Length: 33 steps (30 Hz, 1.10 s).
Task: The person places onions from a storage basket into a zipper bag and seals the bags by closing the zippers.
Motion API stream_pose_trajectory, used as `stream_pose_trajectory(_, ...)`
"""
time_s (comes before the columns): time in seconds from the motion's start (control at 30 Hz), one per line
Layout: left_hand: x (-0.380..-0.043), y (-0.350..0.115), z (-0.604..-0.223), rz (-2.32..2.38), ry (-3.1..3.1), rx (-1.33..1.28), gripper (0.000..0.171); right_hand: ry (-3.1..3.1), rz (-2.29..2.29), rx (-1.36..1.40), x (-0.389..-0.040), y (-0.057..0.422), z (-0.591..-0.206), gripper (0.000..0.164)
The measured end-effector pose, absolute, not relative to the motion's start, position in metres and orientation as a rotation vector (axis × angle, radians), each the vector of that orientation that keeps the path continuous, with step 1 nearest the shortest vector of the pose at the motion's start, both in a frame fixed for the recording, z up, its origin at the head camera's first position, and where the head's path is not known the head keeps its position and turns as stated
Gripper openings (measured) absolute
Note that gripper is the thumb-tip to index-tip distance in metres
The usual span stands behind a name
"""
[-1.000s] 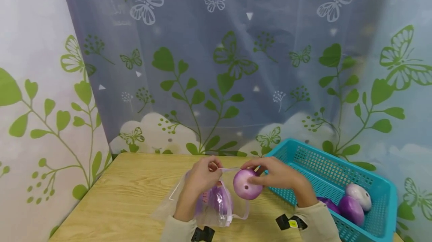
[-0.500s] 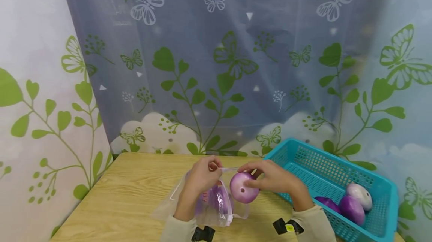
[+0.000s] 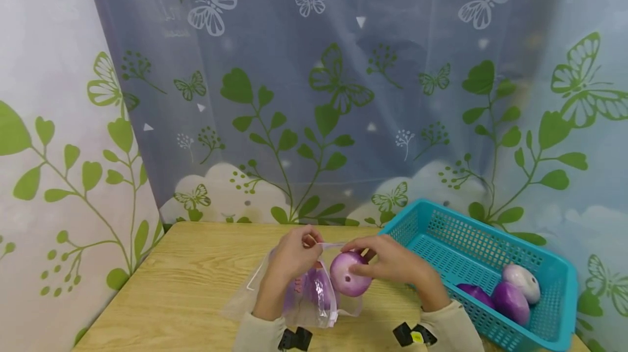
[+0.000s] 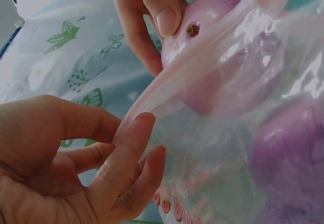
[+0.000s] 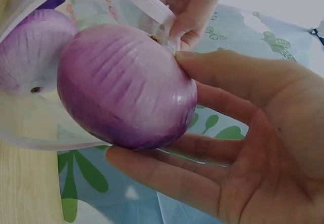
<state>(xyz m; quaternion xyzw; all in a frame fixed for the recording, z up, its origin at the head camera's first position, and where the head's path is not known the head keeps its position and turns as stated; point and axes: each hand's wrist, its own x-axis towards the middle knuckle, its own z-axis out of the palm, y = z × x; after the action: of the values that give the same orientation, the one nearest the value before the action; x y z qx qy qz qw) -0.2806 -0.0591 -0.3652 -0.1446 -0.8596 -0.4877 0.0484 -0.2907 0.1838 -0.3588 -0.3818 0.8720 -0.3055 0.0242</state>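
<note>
In the head view my left hand pinches the rim of a clear zip bag with pink lettering, holding its mouth apart. Between the thumb and fingers of my right hand is a purple onion, held at the bag's mouth. The left wrist view shows part of this onion behind the clear film near the zip edge. Inside the bag lie other purple onions, partly hidden by the film and my left hand.
A turquoise perforated basket stands at the right of the wooden table. Two purple onions and a paler one lie in its near right part. A leaf-and-butterfly curtain hangs behind the table.
My right hand has moved left and slightly down with the onion, bringing it closer to the bag's mouth. My left hand keeps its pinch on the rim, nearly still.
</note>
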Motion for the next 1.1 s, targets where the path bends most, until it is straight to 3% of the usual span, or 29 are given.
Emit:
stream_pose_trajectory(0.23, -0.281, -0.059, -0.365, -1.469, -2.605, -0.421, 0.007, 2.780, -0.937, -1.230, -0.289, 0.172, -0.363, 0.035)
stream_pose_trajectory(0.67, -0.281, -0.059, -0.364, -1.540, -2.520, -0.373, 0.009, 2.812, -0.982, -0.978, -0.286, 0.156, -0.372, 0.033)
stream_pose_trajectory(1.1, -0.285, -0.062, -0.360, -1.490, -2.520, -0.344, 0.008, 2.688, -1.030, -1.096, -0.290, 0.143, -0.376, 0.022)
